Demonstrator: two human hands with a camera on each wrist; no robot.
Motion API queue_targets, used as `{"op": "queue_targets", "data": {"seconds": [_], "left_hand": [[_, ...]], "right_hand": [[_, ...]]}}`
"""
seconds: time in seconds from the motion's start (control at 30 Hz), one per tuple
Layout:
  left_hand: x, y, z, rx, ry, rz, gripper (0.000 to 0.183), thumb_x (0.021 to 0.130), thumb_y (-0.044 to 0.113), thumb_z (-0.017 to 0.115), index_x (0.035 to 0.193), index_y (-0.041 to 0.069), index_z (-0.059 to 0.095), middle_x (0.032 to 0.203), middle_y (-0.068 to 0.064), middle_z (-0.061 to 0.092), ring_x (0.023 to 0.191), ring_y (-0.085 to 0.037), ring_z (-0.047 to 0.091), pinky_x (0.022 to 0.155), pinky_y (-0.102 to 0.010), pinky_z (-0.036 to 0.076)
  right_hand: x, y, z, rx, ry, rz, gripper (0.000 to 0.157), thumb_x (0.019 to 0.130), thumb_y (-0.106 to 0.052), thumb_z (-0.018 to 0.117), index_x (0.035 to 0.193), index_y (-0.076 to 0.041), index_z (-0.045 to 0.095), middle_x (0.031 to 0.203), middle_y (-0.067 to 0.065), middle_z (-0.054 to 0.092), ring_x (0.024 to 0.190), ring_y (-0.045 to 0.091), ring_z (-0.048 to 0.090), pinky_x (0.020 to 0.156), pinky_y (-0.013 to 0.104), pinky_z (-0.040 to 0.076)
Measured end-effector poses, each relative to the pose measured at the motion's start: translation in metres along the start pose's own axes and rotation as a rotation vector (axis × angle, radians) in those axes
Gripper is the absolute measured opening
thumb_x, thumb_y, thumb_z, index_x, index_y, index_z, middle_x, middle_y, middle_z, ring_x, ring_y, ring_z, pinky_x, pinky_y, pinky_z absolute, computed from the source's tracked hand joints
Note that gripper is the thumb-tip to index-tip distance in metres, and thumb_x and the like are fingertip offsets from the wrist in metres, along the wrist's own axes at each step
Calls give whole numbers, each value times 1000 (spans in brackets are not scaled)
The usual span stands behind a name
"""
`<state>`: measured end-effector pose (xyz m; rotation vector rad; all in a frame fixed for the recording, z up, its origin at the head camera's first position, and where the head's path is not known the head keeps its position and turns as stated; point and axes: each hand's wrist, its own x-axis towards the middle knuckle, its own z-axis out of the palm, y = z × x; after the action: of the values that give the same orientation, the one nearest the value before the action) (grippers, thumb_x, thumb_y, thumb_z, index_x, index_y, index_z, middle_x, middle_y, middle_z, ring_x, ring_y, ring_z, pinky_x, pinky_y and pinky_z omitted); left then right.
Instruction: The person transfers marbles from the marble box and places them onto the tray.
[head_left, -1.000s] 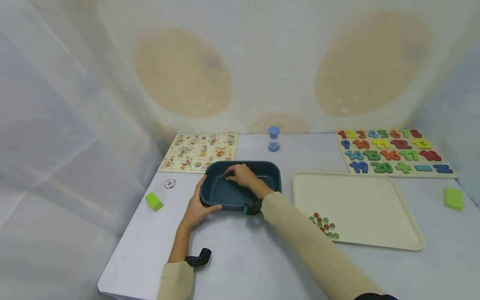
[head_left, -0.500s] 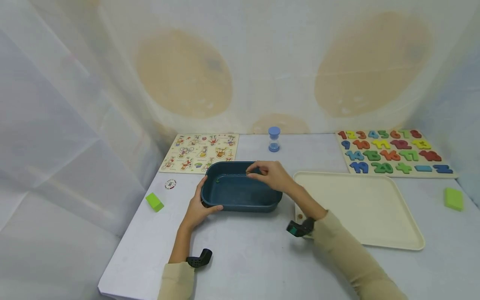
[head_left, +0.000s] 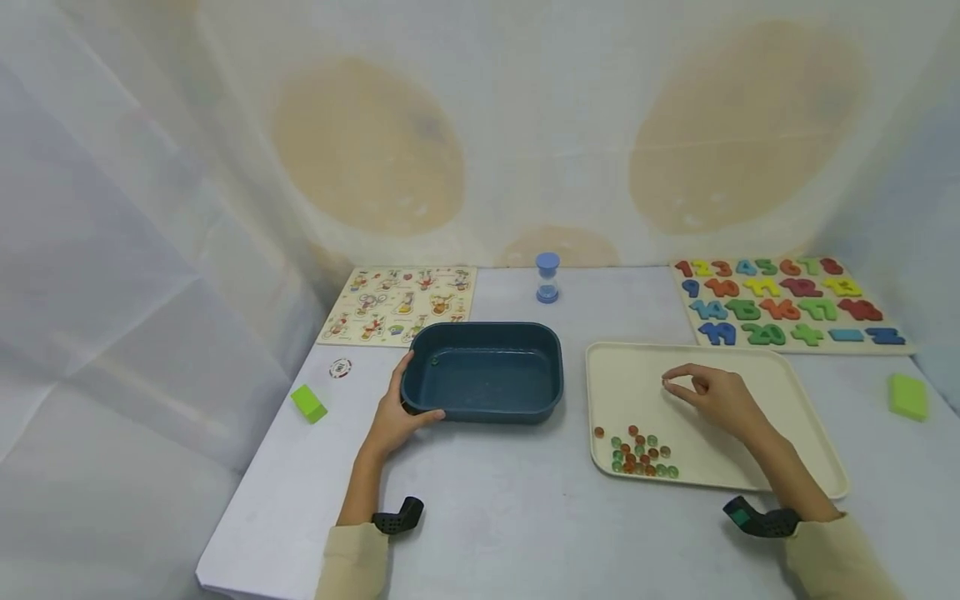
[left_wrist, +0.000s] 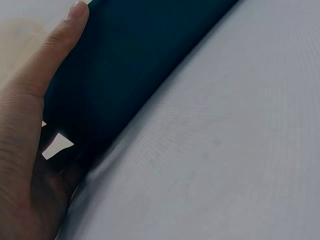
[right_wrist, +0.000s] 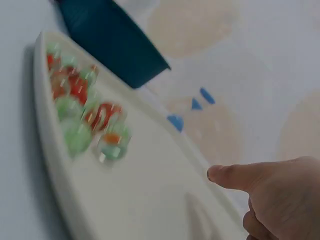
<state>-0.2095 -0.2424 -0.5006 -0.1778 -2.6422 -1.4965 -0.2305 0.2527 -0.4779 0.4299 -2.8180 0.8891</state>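
My left hand (head_left: 393,421) holds the dark teal rectangular basin (head_left: 480,414) by its left end, thumb along the front wall and fingers at the side. Inside the basin, near its left wall, lies a small green marble (head_left: 435,361). Over the cream tray (head_left: 750,467) hovers my right hand (head_left: 720,400), thumb and forefinger pinching a small dark marble (head_left: 663,382), mostly hidden by the fingertips. Red and green glass marbles (head_left: 639,457) cluster in the tray's front left corner, and they appear in the right wrist view too.
A picture puzzle board (head_left: 397,304) lies behind the basin at left, a number puzzle board (head_left: 795,304) behind the tray. A blue sand timer (head_left: 547,277) stands at the back. Green blocks (head_left: 308,403) sit at both sides, with a poker chip (head_left: 340,367) at left.
My right hand has come up out of the basin and moved right over the tray, with a marble between its fingertips. The left hand has stayed on the basin.
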Motion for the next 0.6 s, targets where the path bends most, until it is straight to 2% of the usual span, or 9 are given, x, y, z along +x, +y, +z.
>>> {"op": "queue_targets", "data": {"seconds": [0.13,0.23,0.3,0.37,0.47,0.53,0.6], "left_hand": [[0,0,0,5,-6,1,105,62,42,80,140,43,10,149,-2,17,134,-31,18,100,-59,22],[0,1,-1,3,-6,-3,105,62,41,80,140,43,10,149,-1,17,134,-30,18,101,-58,21],[0,2,-1,-3,-11,-4,105,63,39,80,140,43,10,149,-1,16,135,-30,18,102,-58,21],[-3,10,-2,-12,-17,-16,104,64,34,80,141,39,10,149,-2,16,135,-30,18,102,-57,20],[-6,23,-4,-14,-22,-26,104,66,29,80,143,32,11,149,-5,17,134,-31,18,103,-57,20],[-6,23,-4,-15,-21,-34,104,66,27,80,143,30,11,149,-6,17,134,-31,18,103,-57,19],[-4,16,-2,-13,-17,-32,105,65,28,80,143,34,11,149,-4,17,134,-30,18,103,-57,19]], "right_hand": [[-9,14,4,-20,-68,74,26,85,-38,59,100,-18,66,55,-3,34,50,9,28,44,24,23],[-6,11,6,-41,-59,36,30,85,-39,59,104,-17,65,54,-5,34,48,9,28,43,23,23],[2,2,5,-40,-27,-26,33,83,-38,61,106,-15,65,52,-6,34,46,8,27,41,23,24],[13,-15,6,-22,-4,-88,34,83,-37,62,108,-14,64,51,-6,33,44,7,26,40,22,24],[36,-54,12,48,-15,-148,34,83,-38,62,109,-16,64,51,-7,33,44,8,28,40,22,26],[55,-84,22,104,-31,-202,32,83,-37,62,108,-17,64,50,-6,32,44,9,28,40,23,26],[75,-115,36,161,-54,-267,30,83,-34,62,107,-16,65,50,-6,31,44,9,28,41,23,26]]}}
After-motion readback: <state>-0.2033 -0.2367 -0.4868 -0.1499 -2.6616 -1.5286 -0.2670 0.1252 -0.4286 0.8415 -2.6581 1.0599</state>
